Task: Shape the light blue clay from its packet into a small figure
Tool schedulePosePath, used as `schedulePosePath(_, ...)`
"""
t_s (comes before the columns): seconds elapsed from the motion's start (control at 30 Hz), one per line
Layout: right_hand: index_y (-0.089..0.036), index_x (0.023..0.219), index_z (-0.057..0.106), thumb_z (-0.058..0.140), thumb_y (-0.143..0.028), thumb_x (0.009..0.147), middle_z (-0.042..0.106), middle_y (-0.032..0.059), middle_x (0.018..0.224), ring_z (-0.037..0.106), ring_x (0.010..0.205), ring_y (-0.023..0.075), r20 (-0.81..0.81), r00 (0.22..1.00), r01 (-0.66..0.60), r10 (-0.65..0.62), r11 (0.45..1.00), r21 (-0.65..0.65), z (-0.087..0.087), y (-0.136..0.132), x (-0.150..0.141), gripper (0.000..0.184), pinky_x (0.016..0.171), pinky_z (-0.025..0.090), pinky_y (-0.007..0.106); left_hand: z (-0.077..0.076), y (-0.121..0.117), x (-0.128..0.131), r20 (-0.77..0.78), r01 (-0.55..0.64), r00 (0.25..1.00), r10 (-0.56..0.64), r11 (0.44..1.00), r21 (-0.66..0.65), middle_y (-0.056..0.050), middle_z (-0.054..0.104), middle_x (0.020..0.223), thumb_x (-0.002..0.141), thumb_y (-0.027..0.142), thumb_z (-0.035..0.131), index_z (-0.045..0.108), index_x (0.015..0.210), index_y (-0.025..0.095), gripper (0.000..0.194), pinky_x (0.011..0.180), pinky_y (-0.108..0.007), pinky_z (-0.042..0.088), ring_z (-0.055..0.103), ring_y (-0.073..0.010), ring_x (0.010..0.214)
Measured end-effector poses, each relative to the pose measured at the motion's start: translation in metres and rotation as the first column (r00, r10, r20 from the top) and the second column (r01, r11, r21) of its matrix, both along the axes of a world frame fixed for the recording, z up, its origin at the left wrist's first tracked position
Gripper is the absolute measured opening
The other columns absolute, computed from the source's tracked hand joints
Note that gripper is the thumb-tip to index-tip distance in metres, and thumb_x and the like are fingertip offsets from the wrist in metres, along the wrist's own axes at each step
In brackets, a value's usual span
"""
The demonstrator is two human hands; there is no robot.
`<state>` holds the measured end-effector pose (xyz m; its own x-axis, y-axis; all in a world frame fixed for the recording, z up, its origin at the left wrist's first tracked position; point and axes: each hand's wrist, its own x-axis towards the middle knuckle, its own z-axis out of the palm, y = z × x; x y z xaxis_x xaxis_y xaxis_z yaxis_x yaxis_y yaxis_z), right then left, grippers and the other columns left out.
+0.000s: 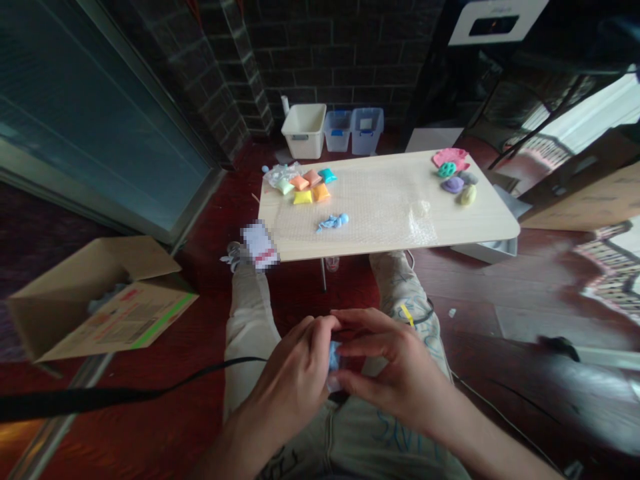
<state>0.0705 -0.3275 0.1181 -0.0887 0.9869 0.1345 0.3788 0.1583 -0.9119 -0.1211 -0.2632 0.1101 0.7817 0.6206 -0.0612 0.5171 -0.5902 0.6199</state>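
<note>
Above my lap, my left hand [305,363] is closed round a small light-blue clay packet [334,357], which looks like clear plastic with blue inside. Most of it is hidden by my fingers. My right hand [400,367] pinches the same packet from the other side, its thumb low and its fingers curled over the top. Ahead of both hands, on the pale table [370,175], lies a light-blue clay lump [334,221] with a rounded end and a ragged tail.
Several coloured clay packets [320,193] lie at the table's left, on bubble wrap [367,193]. Shaped clay pieces [454,183] sit at its right. An open cardboard box [115,327] stands left on the floor. Plastic bins [304,130] line the brick wall.
</note>
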Motion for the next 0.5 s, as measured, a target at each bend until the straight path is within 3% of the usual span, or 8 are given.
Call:
schedulePosePath(0.27,-0.018,0.090,0.086,0.080,-0.017,0.082,0.075,0.0169,0.130,0.075,0.111,0.0292,0.042,0.987,0.147,-0.157,0.972,0.181,-0.013,-0.011,-0.014,0.010,0.093,0.063,0.039,-0.009,-0.005,-0.003,0.056,0.013,0.998,-0.011,0.999,-0.043,-0.009,0.063,0.121,0.079,-0.003,0.051,0.041,0.131,0.025,0.060,0.099,-0.041,0.055,0.065,-0.0256,0.115)
schedulePosePath(0.5,-0.021,0.097,0.085,0.078,-0.011,0.079,0.079,0.0116,0.120,0.077,0.106,0.0248,-0.146,0.981,0.143,-0.132,0.987,0.071,-0.013,-0.005,-0.007,0.022,0.085,0.065,0.031,0.003,-0.005,-0.003,0.103,0.044,0.994,-0.038,0.997,-0.061,-0.009,0.066,0.122,0.089,0.005,0.053,0.041,0.129,0.025,0.046,0.100,-0.037,0.057,0.068,-0.0232,0.114)
